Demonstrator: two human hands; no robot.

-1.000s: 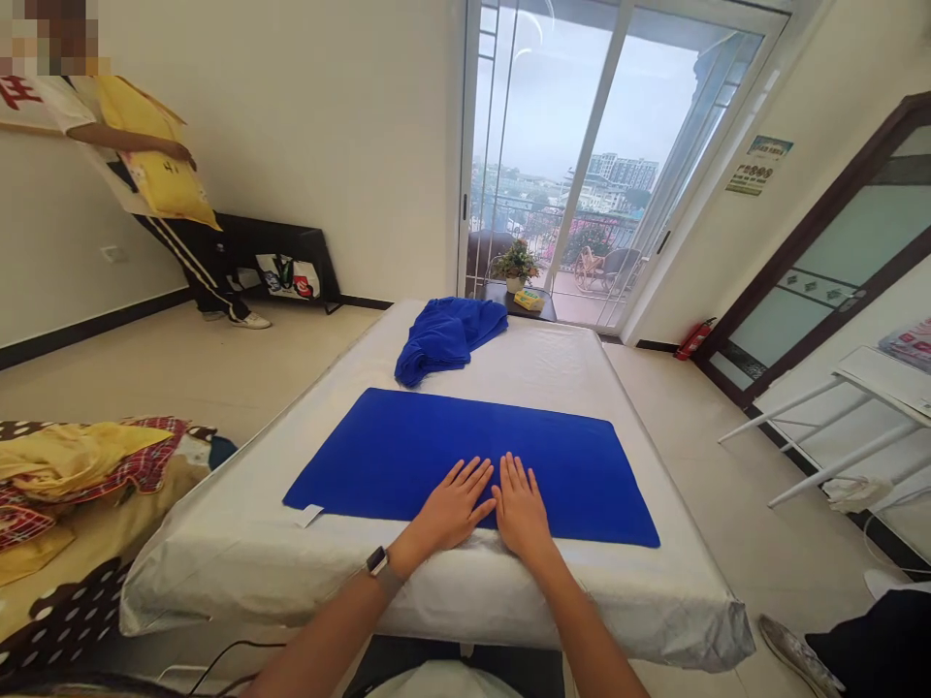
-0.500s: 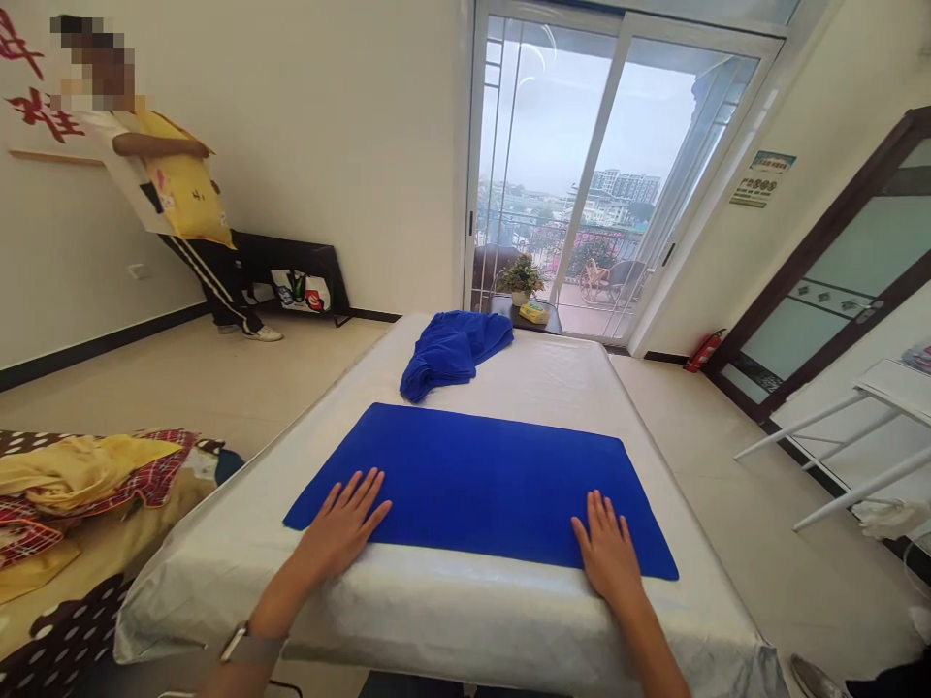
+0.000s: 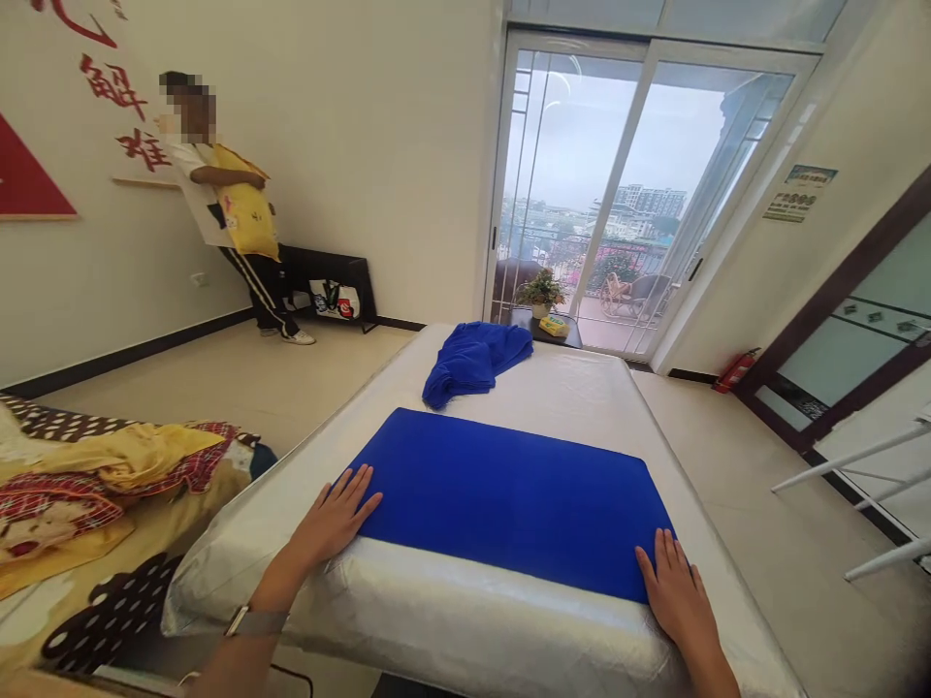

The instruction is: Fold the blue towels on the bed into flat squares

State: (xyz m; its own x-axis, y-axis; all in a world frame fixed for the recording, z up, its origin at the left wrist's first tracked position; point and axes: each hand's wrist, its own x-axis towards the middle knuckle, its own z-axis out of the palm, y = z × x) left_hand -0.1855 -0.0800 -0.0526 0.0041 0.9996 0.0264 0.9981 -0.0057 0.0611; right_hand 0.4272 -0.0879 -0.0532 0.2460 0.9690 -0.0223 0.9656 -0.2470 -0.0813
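A flat blue cloth (image 3: pixel 501 499), roughly rectangular, lies spread near the front of a table with a pale silvery cover (image 3: pixel 465 601). My left hand (image 3: pixel 336 512) rests flat on the cloth's near left corner, fingers stretched out. At the near right corner lies my right hand (image 3: pixel 675 580), palm down with fingers extended over the cloth's edge. Neither hand grips anything. Further back on the table sits a crumpled blue cloth (image 3: pixel 476 361), apart from the flat one. The two near corners of the flat cloth are partly hidden under my hands.
On the left is a heap of yellow and plaid fabric (image 3: pixel 138 460). A person (image 3: pixel 218 213) stands by the left wall holding a yellow bundle (image 3: pixel 249 215). Behind the table are a potted plant (image 3: pixel 542 291) and glass sliding doors (image 3: pixel 567 194). White table legs (image 3: pixel 850 460) stand right.
My right hand has slid outward to the cloth's right corner. My left hand has moved toward the left corner. The view has shifted a little left.
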